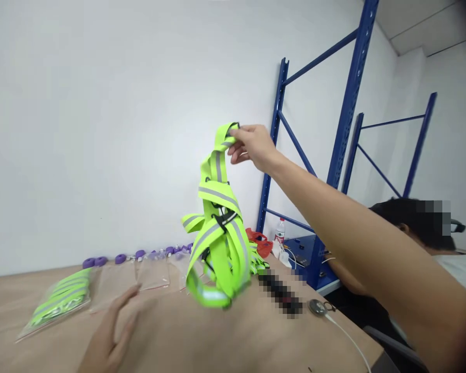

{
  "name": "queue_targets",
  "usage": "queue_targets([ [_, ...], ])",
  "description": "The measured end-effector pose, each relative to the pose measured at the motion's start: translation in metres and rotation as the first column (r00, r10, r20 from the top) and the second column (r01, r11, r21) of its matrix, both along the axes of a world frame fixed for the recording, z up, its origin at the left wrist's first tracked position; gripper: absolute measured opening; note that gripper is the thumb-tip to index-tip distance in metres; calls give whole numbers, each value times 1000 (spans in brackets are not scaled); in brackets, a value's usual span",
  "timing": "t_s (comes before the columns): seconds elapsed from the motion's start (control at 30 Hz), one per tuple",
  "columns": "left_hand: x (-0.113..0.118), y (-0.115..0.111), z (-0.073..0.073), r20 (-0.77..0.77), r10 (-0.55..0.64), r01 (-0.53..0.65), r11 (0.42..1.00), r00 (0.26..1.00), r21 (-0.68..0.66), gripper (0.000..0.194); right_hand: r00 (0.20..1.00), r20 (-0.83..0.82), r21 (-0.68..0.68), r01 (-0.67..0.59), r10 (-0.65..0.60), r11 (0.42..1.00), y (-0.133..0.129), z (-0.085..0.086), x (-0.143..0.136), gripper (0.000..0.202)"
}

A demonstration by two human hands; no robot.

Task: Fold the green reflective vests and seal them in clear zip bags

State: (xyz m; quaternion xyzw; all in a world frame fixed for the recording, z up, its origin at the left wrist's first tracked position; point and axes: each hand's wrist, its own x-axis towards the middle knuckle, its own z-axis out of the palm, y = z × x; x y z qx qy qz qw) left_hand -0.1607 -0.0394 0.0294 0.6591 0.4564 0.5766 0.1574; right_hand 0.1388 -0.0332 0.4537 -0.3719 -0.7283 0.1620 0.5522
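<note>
A tangled bundle of neon yellow-green straps with grey reflective stripes and black buckles hangs in the air above the table. My right hand pinches its top end between thumb and fingers, with the arm stretched out. Low over the table's front, my left hand has its fingers apart and holds nothing; it is slightly blurred. To its left lies a clear bag with folded neon straps inside. Flat transparent bags lie beyond the left hand. More neon straps are partly hidden behind the hanging bundle.
Purple rolls line the wall edge of the brown table. At the right are a red item, a bottle, a round device with a white cable, and a blue rack. A person sits beyond my right arm.
</note>
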Motion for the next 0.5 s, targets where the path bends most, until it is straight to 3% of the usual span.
queue_targets([
  [0.1, 46, -25, 47, 317, -259, 303, 948, 912, -96, 56, 996, 76, -136, -27, 37, 990, -13, -24, -11, 26],
  [0.17, 69, -37, 71, 498, -354, 487, 858, 792, -165, 66, 994, 77, -203, -57, 74, 978, -17, -44, -16, 27],
  [0.27, 93, -47, 88, 635, -521, 767, 615, 570, -185, 77, 990, 48, -300, -115, 135, 947, -20, -76, -22, 28],
  [0.33, 102, -49, 89, 670, -572, 839, 523, 474, -148, 73, 984, 45, -367, -145, 173, 919, -22, -98, -25, 28],
  [0.4, 107, -49, 88, 699, -553, 830, 547, 454, -108, 58, 980, 37, -416, -161, 194, 895, -23, -118, -26, 29],
  [0.5, 109, -50, 89, 711, -480, 753, 649, 514, -106, 45, 983, -9, -450, -167, 183, 877, -21, -144, -23, 30],
])
